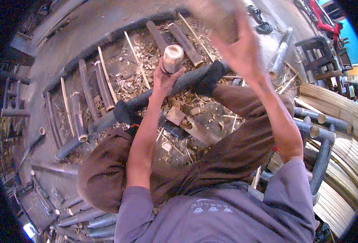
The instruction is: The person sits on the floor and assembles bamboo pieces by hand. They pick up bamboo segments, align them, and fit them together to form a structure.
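Observation:
My left hand (166, 80) is wrapped round a short, thick wooden piece (173, 56), whose pale, chipped end faces up. It stands over the near pole (146, 99) of a dark bamboo frame; its lower end is hidden by the hand. Raised at the upper right, my right hand (247, 50) grips a brown wooden-looking block (219, 22). Motion smears the block and the fingers, so the block's exact shape cannot be made out. The two hands are apart. Between my legs lies a split bamboo piece (193, 127).
Wood chips (132, 83) litter the ground inside the frame, among bamboo crosspieces (102, 85) and thin pale sticks. My feet in dark socks rest by the near pole. At right are a bamboo stand (326, 146) and bundled pale strips (349, 162). Sandals (262, 22) lie at the far right.

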`<state>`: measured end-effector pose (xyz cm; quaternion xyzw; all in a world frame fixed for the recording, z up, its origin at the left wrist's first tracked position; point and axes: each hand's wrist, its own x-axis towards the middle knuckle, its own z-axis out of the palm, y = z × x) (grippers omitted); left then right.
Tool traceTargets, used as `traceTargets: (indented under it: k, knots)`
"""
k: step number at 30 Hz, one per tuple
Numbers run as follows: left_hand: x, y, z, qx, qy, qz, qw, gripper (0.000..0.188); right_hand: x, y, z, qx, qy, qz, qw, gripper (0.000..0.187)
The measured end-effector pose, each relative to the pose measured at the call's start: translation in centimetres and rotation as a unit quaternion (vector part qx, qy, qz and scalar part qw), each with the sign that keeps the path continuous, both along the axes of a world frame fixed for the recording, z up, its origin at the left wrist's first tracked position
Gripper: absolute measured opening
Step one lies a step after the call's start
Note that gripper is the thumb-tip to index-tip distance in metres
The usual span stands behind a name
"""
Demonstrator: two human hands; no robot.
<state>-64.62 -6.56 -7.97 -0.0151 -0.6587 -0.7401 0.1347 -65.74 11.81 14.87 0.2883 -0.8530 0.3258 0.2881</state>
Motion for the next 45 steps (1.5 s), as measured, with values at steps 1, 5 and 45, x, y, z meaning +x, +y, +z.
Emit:
traceTargets:
  k: [1, 5, 45]
  knots:
    - [0.1, 0.1, -0.1, 0.005, 0.006, 0.003, 1.000, 0.065, -0.2, -0.4, 0.7, -0.075, 0.012, -0.007, 0.997, 0.078]
    - [0.4, 0.4, 0.6, -0.085, -0.029, 0.007, 0.996, 0.066, 2.0, 0.8, -6.0, 0.149, -0.251, 0.026, 0.956, 0.079]
    - [1.4, -4.0, 2.5, -0.054, -0.025, -0.003, 0.998, 0.058, -4.0, 7.5, -17.0, -0.088, -0.319, -0.251, 0.910, 0.079]
